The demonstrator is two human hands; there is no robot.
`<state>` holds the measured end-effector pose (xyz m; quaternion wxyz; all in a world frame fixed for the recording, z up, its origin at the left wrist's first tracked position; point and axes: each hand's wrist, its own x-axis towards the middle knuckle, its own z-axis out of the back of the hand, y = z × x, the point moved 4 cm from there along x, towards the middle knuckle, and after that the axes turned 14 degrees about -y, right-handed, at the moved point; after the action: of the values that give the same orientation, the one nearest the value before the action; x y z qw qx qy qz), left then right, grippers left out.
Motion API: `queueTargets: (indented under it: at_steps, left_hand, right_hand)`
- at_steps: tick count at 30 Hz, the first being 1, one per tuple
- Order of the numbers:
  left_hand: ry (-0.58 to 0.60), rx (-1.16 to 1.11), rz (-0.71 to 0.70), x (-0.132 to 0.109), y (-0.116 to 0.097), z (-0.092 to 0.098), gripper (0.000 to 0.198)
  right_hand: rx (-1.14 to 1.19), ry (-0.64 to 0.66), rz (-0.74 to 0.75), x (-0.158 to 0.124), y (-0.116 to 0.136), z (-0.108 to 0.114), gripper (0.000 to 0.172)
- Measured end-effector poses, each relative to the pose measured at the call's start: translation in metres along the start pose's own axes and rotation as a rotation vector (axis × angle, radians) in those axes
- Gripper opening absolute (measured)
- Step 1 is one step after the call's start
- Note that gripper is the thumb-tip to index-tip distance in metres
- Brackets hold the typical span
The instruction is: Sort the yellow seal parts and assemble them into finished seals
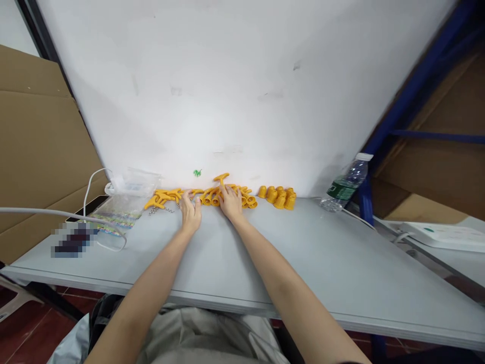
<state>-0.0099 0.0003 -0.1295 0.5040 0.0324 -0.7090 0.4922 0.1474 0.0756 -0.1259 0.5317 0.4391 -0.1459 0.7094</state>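
A row of yellow plastic corkscrews lies along the foot of the white panel, several with hollow bell-shaped ends point(214, 201) facing me. My right hand point(232, 203) is closed around one yellow corkscrew point(222, 178), whose T-shaped handle sticks up past my fingers against the panel. Just left of it, my left hand point(190, 212) rests at the row's end, thumb apart from the fingers, with nothing visible in it. Beyond that hand is a pile of yellow handles point(163, 197) with metal spirals point(161, 209). To the right stand several yellow cups point(279, 198), mouths down.
A plastic bottle point(345, 186) leans at the back right near a blue post point(366, 199). Clear plastic bags point(127, 202), a dark phone point(89, 207) and a white cable point(113, 237) lie at left. The white panel point(235, 101) closes off the table's back; cardboard point(34, 151) stands left.
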Motion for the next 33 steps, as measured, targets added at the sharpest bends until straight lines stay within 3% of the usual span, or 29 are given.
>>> queueTargets:
  at_steps: [8, 22, 33]
  left_hand:
    - [0.052, -0.051, -0.006, -0.002, -0.002, -0.003, 0.045]
    - [0.103, -0.083, -0.005, -0.005, 0.000, -0.006, 0.044]
    - [0.124, -0.069, -0.003, -0.006, -0.001, -0.007, 0.045]
  right_hand:
    - [-0.176, 0.057, 0.032, -0.015, 0.002, -0.014, 0.052]
    - [-0.073, 0.019, -0.057, -0.011, -0.001, -0.008, 0.049]
    - [-0.064, 0.052, -0.046, -0.013, 0.005, 0.000, 0.050]
